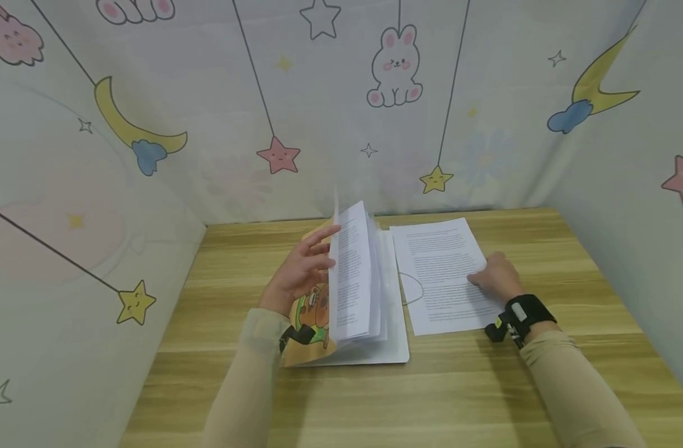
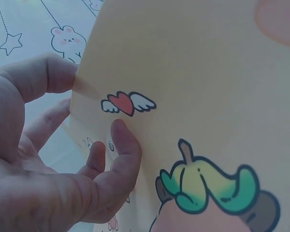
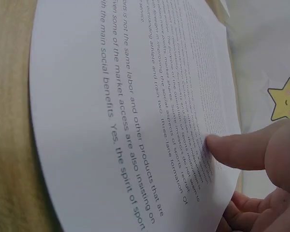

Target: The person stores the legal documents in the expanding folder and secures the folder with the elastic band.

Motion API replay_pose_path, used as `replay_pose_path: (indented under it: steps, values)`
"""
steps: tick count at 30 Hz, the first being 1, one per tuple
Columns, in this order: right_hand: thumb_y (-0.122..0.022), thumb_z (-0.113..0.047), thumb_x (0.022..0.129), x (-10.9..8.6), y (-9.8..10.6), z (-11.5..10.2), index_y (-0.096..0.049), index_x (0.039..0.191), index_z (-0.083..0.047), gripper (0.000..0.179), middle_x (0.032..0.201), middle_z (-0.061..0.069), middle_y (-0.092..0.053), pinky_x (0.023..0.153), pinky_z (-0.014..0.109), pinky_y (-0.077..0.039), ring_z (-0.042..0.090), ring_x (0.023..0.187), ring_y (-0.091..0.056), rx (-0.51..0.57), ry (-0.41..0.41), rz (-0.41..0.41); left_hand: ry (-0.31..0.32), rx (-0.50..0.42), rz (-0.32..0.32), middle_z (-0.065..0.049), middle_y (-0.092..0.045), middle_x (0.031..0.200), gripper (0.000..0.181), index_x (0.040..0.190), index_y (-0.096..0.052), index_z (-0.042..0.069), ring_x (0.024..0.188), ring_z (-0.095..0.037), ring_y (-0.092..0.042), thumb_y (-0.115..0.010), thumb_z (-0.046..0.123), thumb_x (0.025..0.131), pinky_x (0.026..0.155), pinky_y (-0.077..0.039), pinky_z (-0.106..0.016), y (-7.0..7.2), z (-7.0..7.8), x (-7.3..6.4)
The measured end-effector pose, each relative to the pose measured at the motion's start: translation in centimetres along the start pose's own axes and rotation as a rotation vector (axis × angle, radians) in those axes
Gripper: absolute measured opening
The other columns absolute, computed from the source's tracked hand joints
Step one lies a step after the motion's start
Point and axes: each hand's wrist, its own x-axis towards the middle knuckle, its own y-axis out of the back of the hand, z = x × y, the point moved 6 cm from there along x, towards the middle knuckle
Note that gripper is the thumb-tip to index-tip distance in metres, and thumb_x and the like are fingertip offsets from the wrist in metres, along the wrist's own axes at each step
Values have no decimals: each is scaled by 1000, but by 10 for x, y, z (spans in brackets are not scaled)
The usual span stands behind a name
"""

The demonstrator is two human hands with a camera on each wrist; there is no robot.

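Hands on folder and loose sheet

Fingers of the left hand [image 1: 299, 270] curl round the raised yellow cover [image 2: 193, 96] of a folder [image 1: 341, 348], thumb on one face and fingertips on the other, so the cover is pinched and held up off the table. In the left wrist view the cover shows a winged heart and a green and yellow cartoon fruit. Behind the cover, a sheaf of printed pages [image 1: 355, 274] stands nearly upright, fanned a little, with the folder's white back lying flat on the table beneath.

The right hand [image 1: 495, 277] lies flat on a loose printed sheet [image 1: 444, 274], fingers fairly straight; the right wrist view shows one fingertip [image 3: 232, 150] pressing on the lines of text near the sheet's edge. It grips nothing. The sheet rests on the wooden table [image 1: 543, 373] just to the right of the folder, its left edge touching or slightly overlapping the folder's back.

Black wrist straps [image 1: 523, 314] sit on both forearms. A pale cloth backdrop [image 1: 487, 93] printed with rabbits, moons and stars closes in the table on three sides.
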Motion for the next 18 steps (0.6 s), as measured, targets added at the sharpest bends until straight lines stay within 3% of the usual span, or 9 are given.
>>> replay_pose_path:
  steps: [6, 10, 13, 18]
  values:
    - [-59, -10, 99, 0, 3, 4, -53, 134, 23, 49, 126, 39, -60, 94, 57, -50, 43, 105, -60, -7, 15, -13, -3, -8, 1, -37, -35, 152, 72, 161, -40, 13, 121, -44, -46, -54, -13, 95, 78, -56, -38, 1, 1, 1]
    - [-56, -9, 101, 1, 4, 9, -53, 137, 21, 47, 133, 38, -57, 99, 58, -48, 43, 112, -59, 43, -32, -33, -8, -19, -3, -38, -34, 153, 71, 160, -43, 14, 122, -45, -45, -53, -13, 95, 78, -56, -38, 1, 3, -1]
    - [-57, -8, 101, 1, 4, 14, -54, 137, 19, 45, 132, 36, -57, 95, 55, -51, 42, 110, -59, 81, -68, -34, -9, -22, -11, -39, -33, 153, 72, 161, -40, 13, 123, -46, -45, -53, -12, 95, 79, -56, -38, 1, 4, -2]
    - [-61, -7, 101, 4, 7, 20, -59, 130, 16, 38, 118, 29, -61, 75, 42, -52, 36, 97, -60, 95, -53, -18, -9, -14, -6, -37, -34, 152, 72, 161, -40, 13, 122, -44, -46, -55, -11, 95, 82, -56, -40, 2, 4, -3]
